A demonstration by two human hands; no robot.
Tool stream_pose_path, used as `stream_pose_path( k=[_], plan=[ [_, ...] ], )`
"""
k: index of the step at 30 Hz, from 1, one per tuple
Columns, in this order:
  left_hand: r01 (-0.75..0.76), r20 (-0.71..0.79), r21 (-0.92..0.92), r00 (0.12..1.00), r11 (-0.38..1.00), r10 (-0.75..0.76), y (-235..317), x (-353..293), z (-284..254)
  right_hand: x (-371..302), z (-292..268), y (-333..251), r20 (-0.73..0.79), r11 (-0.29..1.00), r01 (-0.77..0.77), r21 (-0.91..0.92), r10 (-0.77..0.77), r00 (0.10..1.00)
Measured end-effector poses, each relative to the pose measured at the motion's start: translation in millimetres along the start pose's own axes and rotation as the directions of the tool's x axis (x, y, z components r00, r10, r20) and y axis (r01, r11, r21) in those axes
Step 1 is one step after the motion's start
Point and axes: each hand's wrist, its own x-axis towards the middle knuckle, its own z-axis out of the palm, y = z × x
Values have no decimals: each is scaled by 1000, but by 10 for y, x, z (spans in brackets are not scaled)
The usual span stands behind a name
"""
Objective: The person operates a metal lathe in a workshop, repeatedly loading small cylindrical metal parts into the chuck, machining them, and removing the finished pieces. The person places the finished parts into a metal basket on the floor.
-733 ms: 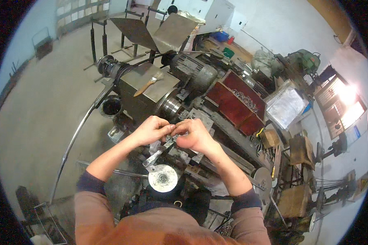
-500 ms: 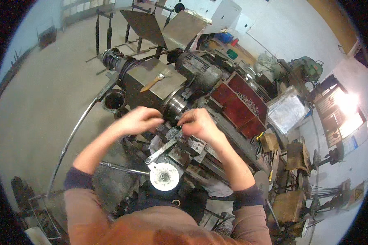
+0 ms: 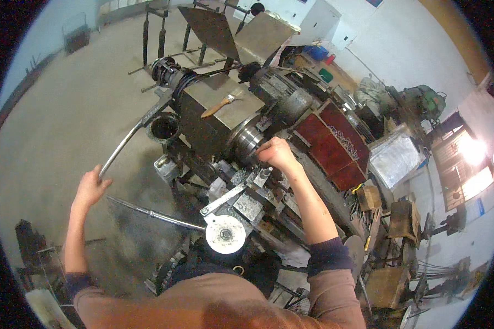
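Observation:
My left hand (image 3: 91, 188) is closed around a long metal lever (image 3: 121, 147) that slants up to the lathe's headstock (image 3: 214, 107). At the front of the shiny round chuck (image 3: 248, 139) is my right hand (image 3: 278, 154), fingers pinched together. Whatever those fingertips hold is too small and hidden to make out. Just below them sits the tool post (image 3: 263, 174), with a flat metal handle (image 3: 224, 199) beside it. Nearer my body are a white round handwheel (image 3: 225, 234) and a second metal rod (image 3: 153, 214).
A wooden-handled brush (image 3: 220, 106) lies on the headstock cover. Right of the lathe stands a red bin (image 3: 332, 145) holding small metal pieces, next to a silvery sheet-covered box (image 3: 394, 156). A wooden block (image 3: 369, 198) and tools lie farther right.
My left hand has left the chuck area and swung out left onto the long lever. My right hand stays at the chuck. The view has shifted slightly.

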Motion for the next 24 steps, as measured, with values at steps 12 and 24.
stream_pose_path(
  k=[12,24],
  plan=[
    [-123,-32,466,987,876,155,-568,681,-100,-7,-87,-219,41,986,-70,-149,77,996],
    [124,-268,584,962,802,46,-1550,2049,-175,36,-12,-255,-36,973,-175,-151,171,985]
  ],
)
